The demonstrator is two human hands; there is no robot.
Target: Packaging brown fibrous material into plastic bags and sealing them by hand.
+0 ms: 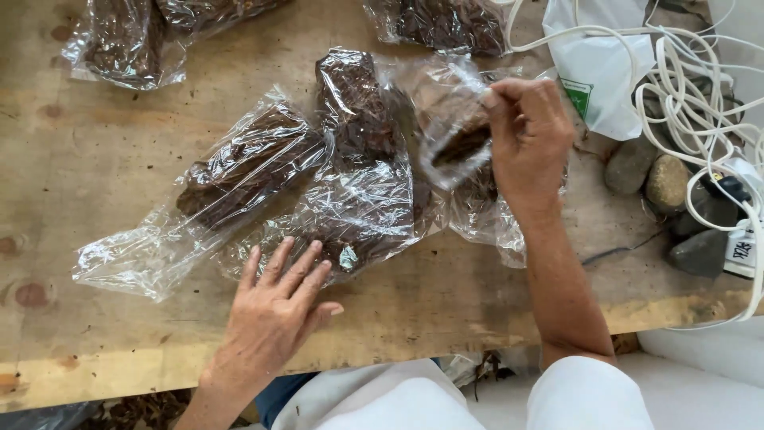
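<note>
A wooden worktop [95,159] carried several clear bags of dark brown material. 2 far bags [131,36] lay at the far left and 1 more [446,24] at the far middle, all cut off by the frame edge. At the right, a white bag [597,64], a tangle of white cable [692,87] and a few stones [664,187] crowded the worktop's edge, near the right hand.

The left bag [239,171] lay slanted at the middle, touching the middle bag [362,183]. The left hand [278,306] rested flat, fingers spread and holding nothing, on the near edge of the middle bag. The right hand [529,135] was closed, pinching the film of a right bag [454,127] lifted just above the worktop, beside the middle bag.

Glare and creases in the film made the contents hard to make out, and the right hand hid part of its bag.
</note>
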